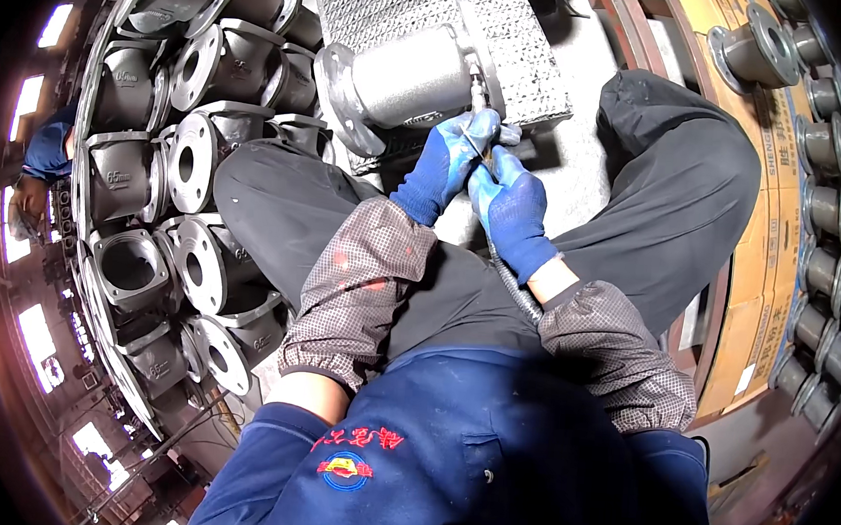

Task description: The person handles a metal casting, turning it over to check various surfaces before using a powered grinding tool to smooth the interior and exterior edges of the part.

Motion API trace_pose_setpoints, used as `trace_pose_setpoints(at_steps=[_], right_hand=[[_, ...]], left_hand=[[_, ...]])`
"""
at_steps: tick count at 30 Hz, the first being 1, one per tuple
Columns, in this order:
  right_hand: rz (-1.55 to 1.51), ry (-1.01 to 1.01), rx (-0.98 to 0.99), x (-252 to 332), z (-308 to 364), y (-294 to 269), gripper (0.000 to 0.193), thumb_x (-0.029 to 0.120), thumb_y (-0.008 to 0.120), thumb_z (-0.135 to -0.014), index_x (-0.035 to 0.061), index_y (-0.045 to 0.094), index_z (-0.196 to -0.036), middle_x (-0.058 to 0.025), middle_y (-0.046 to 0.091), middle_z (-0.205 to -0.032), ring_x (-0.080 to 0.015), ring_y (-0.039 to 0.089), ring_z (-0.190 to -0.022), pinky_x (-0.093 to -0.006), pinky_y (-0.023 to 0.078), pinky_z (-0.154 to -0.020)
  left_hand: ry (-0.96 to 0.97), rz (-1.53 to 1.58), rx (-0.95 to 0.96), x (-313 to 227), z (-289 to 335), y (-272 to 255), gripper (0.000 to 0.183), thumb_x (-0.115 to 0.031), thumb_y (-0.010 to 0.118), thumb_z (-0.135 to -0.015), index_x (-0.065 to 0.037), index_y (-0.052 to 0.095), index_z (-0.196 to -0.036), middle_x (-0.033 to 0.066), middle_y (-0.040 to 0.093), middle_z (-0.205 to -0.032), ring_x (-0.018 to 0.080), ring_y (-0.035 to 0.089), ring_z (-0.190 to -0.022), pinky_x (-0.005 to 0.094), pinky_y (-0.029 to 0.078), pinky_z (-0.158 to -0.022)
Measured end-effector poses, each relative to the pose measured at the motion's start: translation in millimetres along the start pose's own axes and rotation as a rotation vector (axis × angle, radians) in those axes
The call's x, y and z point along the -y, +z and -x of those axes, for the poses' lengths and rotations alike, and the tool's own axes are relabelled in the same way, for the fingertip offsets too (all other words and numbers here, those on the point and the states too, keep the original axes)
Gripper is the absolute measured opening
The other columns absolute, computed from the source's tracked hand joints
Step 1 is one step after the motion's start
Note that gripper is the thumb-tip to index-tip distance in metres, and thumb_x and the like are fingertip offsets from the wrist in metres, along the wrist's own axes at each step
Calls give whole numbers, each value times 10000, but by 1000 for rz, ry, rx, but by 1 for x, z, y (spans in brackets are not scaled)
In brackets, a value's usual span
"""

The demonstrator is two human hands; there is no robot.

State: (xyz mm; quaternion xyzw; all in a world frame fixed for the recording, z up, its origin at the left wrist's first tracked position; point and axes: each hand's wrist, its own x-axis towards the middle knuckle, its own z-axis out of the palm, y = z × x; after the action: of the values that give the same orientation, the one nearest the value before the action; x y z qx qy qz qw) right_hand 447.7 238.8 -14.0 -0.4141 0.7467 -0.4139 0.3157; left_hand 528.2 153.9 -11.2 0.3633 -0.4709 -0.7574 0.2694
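Note:
My left hand [454,161] and my right hand [514,209], both in blue coated work gloves, are closed together round a slim air die grinder [477,95]. Its metal front end points away from me and meets the inner side of a flange on a grey cast valve body [411,75]. A ribbed hose [517,290] runs back from under my right hand across my lap. Lying on its side, the casting has a round flange at each end. Beneath it is a work block with a rough, patterned top [538,72]. My fingers hide most of the grinder's body.
Several similar flanged castings [122,177] are stacked at my left. On the right, a single casting [756,54] stands on cardboard [750,312], with more castings [824,205] in rows beyond. My knees flank the block. Another person's blue sleeve [50,144] shows at far left.

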Motion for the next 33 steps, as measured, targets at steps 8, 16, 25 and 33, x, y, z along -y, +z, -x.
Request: trace_pose_setpoints(at_steps=[8, 16, 25, 33], right_hand=[[41, 41, 54, 2, -1, -6, 319, 218, 619, -811, 26, 610, -1065, -211, 652, -849, -331, 650, -787, -382, 503, -687], [-120, -21, 41, 1, 10, -10, 332, 120, 632, -856, -51, 565, -1133, -86, 660, -826, -118, 609, -729, -270, 493, -642], [-476, 114, 492, 89, -4, -55, 375, 155, 558, -917, -39, 498, -1231, -48, 629, -747, -52, 541, -573, -196, 448, -508], [-416, 311, 619, 72, 7, 16, 282, 168, 564, -905, -67, 563, -1062, -66, 614, -629, -82, 516, -447, -236, 426, -417]], left_hand=[[8, 13, 1, 0, -3, 1, 388, -312, 508, -957, 58, 564, -1058, 160, 659, -996, 201, 624, -913, 331, 511, -839], [26, -81, 48, -9, 10, 5, 458, -375, 415, -985, 31, 607, -1072, 114, 648, -1071, 148, 583, -921, 279, 467, -865], [590, -435, -637, -101, 66, -34, 206, -135, 525, -932, 9, 673, -940, 42, 669, -832, 84, 588, -770, 222, 469, -694], [437, 271, -774, -77, 78, -97, 480, -366, 457, -952, 44, 529, -1192, 157, 597, -1149, 219, 600, -996, 317, 447, -893]])
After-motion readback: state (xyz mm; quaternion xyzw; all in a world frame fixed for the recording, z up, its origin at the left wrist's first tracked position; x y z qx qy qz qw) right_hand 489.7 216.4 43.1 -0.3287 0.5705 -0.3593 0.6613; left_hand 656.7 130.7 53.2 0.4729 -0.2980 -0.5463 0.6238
